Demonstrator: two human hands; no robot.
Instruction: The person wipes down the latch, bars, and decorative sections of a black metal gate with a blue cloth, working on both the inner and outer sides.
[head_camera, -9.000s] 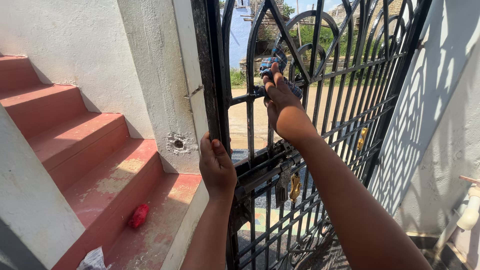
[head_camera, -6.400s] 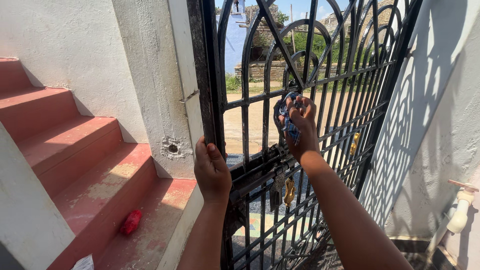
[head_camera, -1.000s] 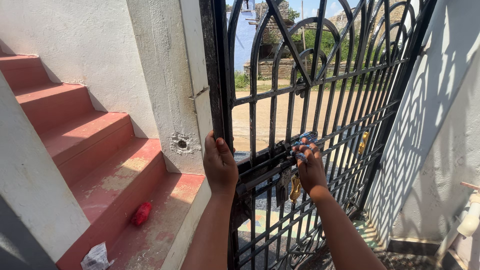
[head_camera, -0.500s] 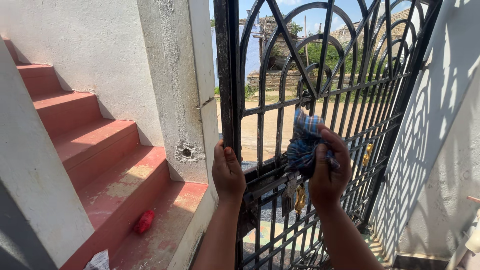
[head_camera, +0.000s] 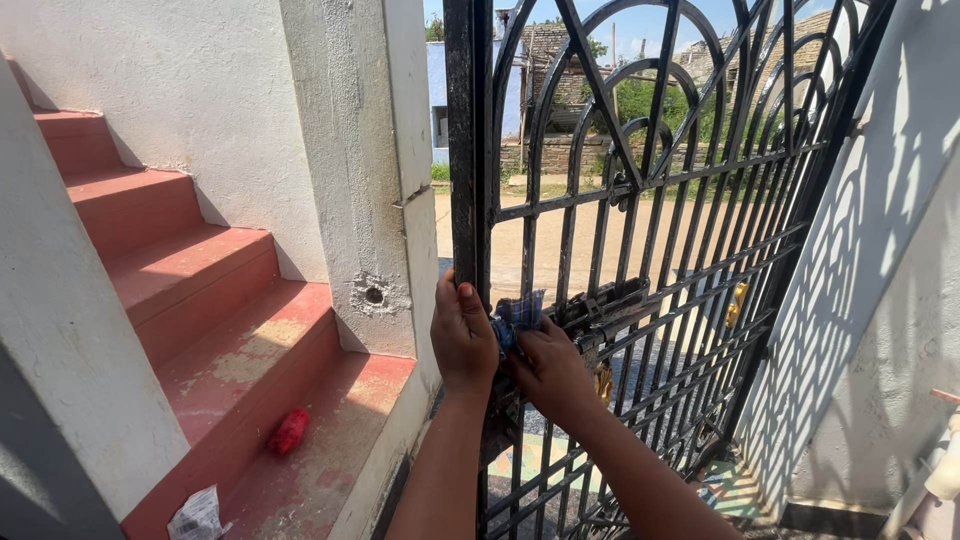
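The left hand (head_camera: 463, 335) was wrapped around the dark upright edge bar of the black wrought-iron gate (head_camera: 660, 200), fingers curled about it at latch height; the right hand (head_camera: 550, 372), just beside and touching it, pressed a blue checked cloth (head_camera: 515, 315) against the same bar, fingers closed over the cloth's lower part, so that the cloth lay between the two hands and stood out above the right knuckles. The sliding bolt (head_camera: 610, 300) ran along the crossbar just right of the cloth; red-painted steps (head_camera: 190, 270) rose at left, a small red object (head_camera: 289, 431) lying on the lowest one.
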